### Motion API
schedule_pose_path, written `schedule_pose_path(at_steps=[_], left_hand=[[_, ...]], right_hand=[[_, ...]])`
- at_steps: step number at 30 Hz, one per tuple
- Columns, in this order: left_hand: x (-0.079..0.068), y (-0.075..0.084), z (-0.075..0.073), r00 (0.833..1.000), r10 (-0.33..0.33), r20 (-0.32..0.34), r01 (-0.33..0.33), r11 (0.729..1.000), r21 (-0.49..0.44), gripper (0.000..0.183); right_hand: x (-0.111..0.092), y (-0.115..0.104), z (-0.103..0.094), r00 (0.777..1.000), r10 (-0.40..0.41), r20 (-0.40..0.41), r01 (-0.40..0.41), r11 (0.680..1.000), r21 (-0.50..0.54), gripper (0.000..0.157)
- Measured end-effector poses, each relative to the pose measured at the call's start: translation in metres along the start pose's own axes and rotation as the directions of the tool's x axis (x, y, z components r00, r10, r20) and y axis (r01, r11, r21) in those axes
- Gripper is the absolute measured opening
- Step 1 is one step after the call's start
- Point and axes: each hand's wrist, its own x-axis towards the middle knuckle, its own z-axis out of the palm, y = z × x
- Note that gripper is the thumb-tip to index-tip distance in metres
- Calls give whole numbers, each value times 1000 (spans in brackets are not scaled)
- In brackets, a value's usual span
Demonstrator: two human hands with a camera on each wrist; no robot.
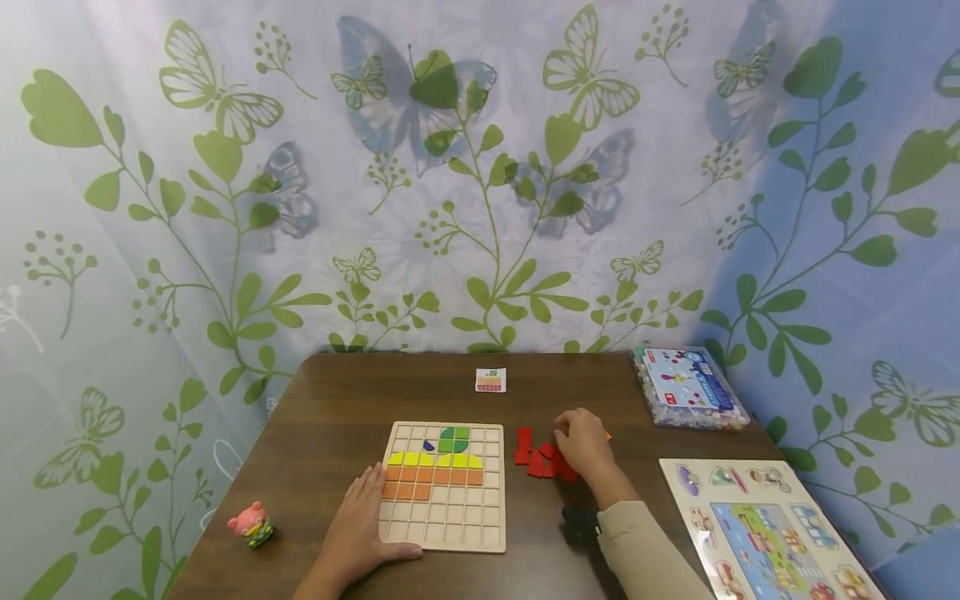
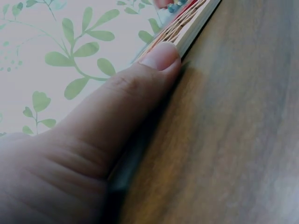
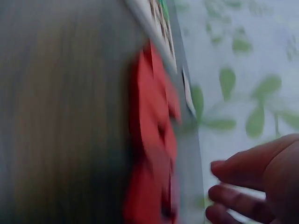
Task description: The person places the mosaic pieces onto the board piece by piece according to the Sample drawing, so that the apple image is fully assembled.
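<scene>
A wooden grid board (image 1: 465,533) lies on the table with green, dark blue, yellow and orange pieces in its cells. My left hand (image 1: 357,521) rests along its left edge, fingers stretched forward and thumb at the near edge. In the left wrist view the thumb (image 2: 126,98) touches the board's side (image 2: 194,32). To the right of the board, red pieces (image 1: 536,463) lie in a loose pile. Over the pile's right side hovers my right hand (image 1: 587,443), fingers loosely bent. No piece shows between its fingertips in the right wrist view, where the red pieces (image 3: 152,107) look blurred.
A small picture card (image 1: 491,381) lies behind the board. At the back right stands a clear box of beads (image 1: 690,388); a picture puzzle board (image 1: 750,500) lies nearer. A pink toy figure (image 1: 251,523) stands at left. An orange piece (image 1: 608,435) peeks out beside the right hand.
</scene>
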Motion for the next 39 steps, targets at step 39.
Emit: schedule_pose_path(at_steps=[39], left_hand=[[-1, 0, 2, 999, 18, -41, -17, 1000, 15, 148]], right_hand=[[-13, 17, -1, 1000, -6, -5, 6, 999, 40, 15]])
